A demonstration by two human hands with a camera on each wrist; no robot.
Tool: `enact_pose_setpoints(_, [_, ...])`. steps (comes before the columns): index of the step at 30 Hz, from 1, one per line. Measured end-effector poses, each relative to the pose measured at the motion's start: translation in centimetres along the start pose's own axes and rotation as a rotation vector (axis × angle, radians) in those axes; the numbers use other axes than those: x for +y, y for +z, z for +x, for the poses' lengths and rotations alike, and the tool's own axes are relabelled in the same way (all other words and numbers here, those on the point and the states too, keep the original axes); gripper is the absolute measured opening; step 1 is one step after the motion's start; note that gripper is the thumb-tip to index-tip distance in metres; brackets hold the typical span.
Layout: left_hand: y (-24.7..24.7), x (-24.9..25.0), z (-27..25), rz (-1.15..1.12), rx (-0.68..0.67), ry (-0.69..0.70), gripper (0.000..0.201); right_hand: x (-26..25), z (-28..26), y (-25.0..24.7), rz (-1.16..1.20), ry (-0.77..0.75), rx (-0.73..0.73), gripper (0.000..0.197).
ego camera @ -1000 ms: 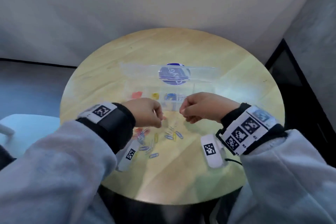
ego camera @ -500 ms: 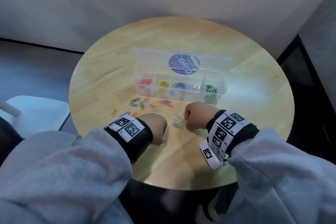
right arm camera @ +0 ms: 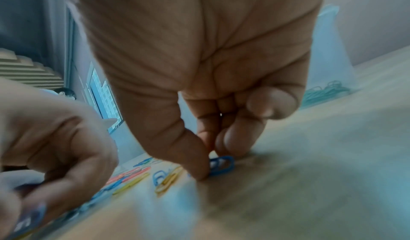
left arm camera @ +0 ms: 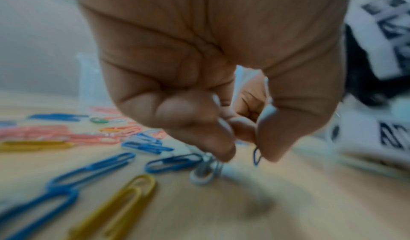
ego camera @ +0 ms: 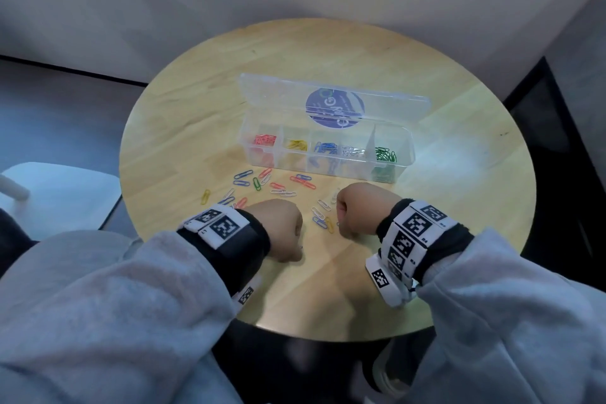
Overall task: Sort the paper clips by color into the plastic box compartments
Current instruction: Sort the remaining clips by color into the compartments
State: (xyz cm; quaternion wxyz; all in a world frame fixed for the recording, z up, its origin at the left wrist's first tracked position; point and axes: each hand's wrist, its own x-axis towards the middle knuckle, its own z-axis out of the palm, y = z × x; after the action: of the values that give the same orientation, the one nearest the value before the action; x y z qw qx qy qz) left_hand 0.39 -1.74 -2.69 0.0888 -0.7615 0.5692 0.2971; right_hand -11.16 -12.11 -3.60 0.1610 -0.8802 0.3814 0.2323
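A clear plastic box (ego camera: 406,154) stands open on the round table, with red, yellow, blue, white and green clips in separate compartments. Loose paper clips (ego camera: 278,187) of mixed colours lie between the box and my hands. My left hand (ego camera: 285,229) is low over the table with its fingers curled, and it pinches white paper clips (left arm camera: 205,172) that hang from the fingertips (left arm camera: 224,147). My right hand (ego camera: 354,210) is also down on the table. Its thumb and fingers (right arm camera: 230,142) pinch a blue paper clip (right arm camera: 223,165) that lies on the wood.
The box's lid (ego camera: 331,98) with a round blue sticker leans back behind the compartments. The wooden table (ego camera: 459,207) is small, and its edge runs close under my wrists. A white chair seat (ego camera: 59,193) stands at the left.
Both hands came down and back from in front of the box onto the loose clips near me. The head view pulled back and now shows the whole box.
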Motion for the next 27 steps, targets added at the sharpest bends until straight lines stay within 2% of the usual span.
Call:
enact_pose_setpoints(3, [-1.1, -1.3, 0.0, -0.297, 0.001, 0.043, 0.013, 0.3, -0.3, 0.1, 0.015, -0.056, 0.011, 0.015])
enact_pose_setpoints(7, [-2.1, -3.1, -0.3, -0.849, -0.018, 0.037, 0.016, 0.8, -0.4, 0.4, 0.114, -0.080, 0.026, 0.020])
enact_pose_setpoints(11, [-2.6, -4.3, 0.0, -1.200, 0.004, 0.009, 0.026, 1.3, -0.9, -0.7, 0.229, -0.107, -0.007, 0.016])
enact_pose_setpoints(13, [-2.9, -4.8, -0.1, -1.287, 0.005, -0.002, 0.024, 1.6, -1.1, -1.4, 0.368, -0.127, -0.025, 0.014])
enact_pose_setpoints(16, [-2.9, -5.5, -0.1, -1.361, 0.010, -0.052, 0.032, 1.8, -1.2, -1.7, 0.789, -0.099, -0.123, 0.021])
enact_pose_setpoints(18, [-2.7, -5.9, 0.1, -1.441, -0.035, -0.087, 0.035, 1.7, -1.0, -1.6, 1.060, -0.070, -0.201, 0.025])
enact_pose_setpoints(20, [-2.6, -6.5, 0.3, -1.519, -0.093, -0.107, 0.035, 1.5, -0.9, -1.6, 1.217, -0.049, -0.231, 0.027])
enact_pose_setpoints(27, [-3.2, -7.4, 0.6, -1.618, -0.188, -0.026, 0.042, 0.8, 0.2, -1.5, 1.237, -0.079, -0.258, 0.031])
